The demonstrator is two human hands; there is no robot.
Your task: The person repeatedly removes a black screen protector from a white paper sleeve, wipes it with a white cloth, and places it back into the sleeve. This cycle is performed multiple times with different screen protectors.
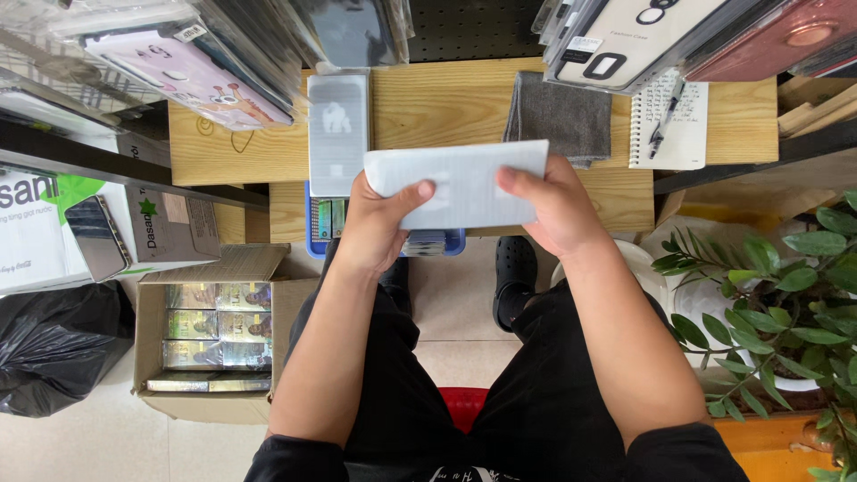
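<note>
White flat packet (460, 183) held level above near edge of wooden counter (428, 107), pinched by both ends: left hand (379, 223) clasping left end, right hand (549, 205) clasping right end, thumbs on top. Beyond, on counter: grey cloth (558, 116), spiral notepad (674, 120) with pen (665, 116). Open cardboard box (210, 335) on floor, left.

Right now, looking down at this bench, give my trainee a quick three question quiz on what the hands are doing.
1. True or false: both hands grip the flat white packet.
2. What lies on the wooden table right behind the packet? A: grey cloth, B: red cup, C: scissors.
3. What rests on the spiral notepad?

Key:
1. True: left hand and right hand hold its ends.
2. A, the grey cloth.
3. A pen.
</note>
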